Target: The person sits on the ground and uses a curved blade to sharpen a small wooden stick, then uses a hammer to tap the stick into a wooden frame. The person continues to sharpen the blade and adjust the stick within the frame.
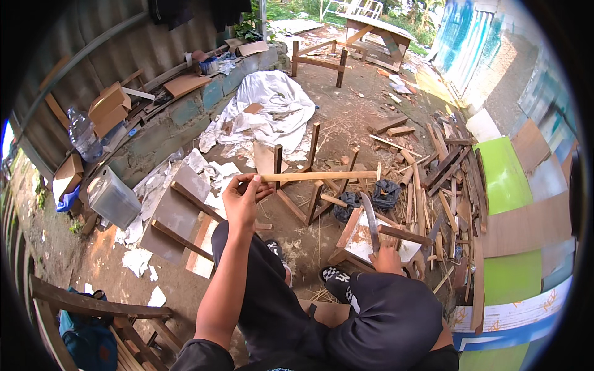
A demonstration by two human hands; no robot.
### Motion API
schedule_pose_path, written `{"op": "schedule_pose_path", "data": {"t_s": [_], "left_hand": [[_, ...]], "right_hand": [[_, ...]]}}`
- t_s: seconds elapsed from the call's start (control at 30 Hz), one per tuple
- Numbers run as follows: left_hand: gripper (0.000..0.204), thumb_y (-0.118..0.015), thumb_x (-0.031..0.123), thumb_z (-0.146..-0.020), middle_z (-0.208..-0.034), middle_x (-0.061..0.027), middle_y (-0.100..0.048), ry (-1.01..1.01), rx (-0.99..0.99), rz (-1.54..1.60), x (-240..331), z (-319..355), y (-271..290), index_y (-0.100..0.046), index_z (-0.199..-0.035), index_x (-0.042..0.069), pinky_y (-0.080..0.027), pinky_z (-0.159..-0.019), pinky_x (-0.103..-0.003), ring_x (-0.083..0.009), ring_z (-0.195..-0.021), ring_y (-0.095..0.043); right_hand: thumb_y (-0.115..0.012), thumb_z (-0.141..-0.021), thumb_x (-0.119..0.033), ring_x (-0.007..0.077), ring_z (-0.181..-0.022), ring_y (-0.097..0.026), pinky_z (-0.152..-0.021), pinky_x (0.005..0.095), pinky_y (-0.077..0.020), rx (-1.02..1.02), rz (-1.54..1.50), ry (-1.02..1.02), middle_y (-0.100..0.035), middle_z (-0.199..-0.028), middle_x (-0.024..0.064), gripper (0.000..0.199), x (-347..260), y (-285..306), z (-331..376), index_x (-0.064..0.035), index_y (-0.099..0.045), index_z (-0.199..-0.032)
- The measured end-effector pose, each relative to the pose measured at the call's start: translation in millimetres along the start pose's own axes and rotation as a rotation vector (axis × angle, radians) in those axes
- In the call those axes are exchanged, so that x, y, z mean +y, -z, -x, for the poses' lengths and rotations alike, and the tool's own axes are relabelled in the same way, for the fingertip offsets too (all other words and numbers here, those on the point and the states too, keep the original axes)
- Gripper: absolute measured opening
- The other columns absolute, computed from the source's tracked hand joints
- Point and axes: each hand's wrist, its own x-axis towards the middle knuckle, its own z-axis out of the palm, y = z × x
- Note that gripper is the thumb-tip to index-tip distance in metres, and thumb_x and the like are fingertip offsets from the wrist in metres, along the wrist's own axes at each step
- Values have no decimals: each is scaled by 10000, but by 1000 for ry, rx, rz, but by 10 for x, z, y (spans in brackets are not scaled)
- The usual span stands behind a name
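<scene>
In front of me my left hand (pixel 247 196) pinches one end of a thin, light wooden strip (pixel 322 176), which stretches level to the right. Lower down and to the right, my right hand (pixel 388 260) is closed on the handle of a machete (pixel 370 222), its slightly curved blade pointing up and away from me. The blade is apart from the strip. Under it stands a low wooden stool (pixel 357 241) with a pale, dusty top. A dark wooden bar (pixel 405 234) passes just beyond my right hand.
Wooden frame pieces (pixel 311 204) stand past my feet. Scrap wood (pixel 436 167) is heaped at right, beside green panels (pixel 504 173). A white cloth (pixel 278 96) lies farther off. At left are a metal tin (pixel 114 198) and a board with legs (pixel 173 216); a wooden chair (pixel 99 303) stands near me.
</scene>
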Motion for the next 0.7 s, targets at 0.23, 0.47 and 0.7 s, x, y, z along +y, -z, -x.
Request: {"op": "schedule_pose_path", "data": {"t_s": [0.23,0.47,0.7], "left_hand": [[153,-650,33,-1029,-1022,-231,-723,-34,12,-86,349,-61,41,-601,-1109,-87,-677,-856,-367,-296,-923,-779],[150,-649,33,-1029,-1032,-259,-722,-55,52,-108,463,-477,16,-587,-1097,-85,-682,-857,-375,-316,-921,-782],[167,-620,20,-1041,-1043,-253,-723,32,-18,-269,-103,-1380,-48,-581,-1135,-113,-680,-854,-389,-311,-947,-774]], "right_hand": [[-779,-894,-514,425,-967,-746,-820,505,-592,-185,-45,34,-751,-1039,237,535,-232,572,-193,15,-762,-974],[-673,-1052,-332,122,-577,-632,-508,290,-482,-56,-903,335,-695,-844,63,371,-983,1741,-865,-11,-654,-1237],[-707,-1000,-229,304,-1064,-674,-893,437,-548,707,-62,881,-561,-1390,149,601,-1996,1878,-1929,-169,-481,-1555]]}}
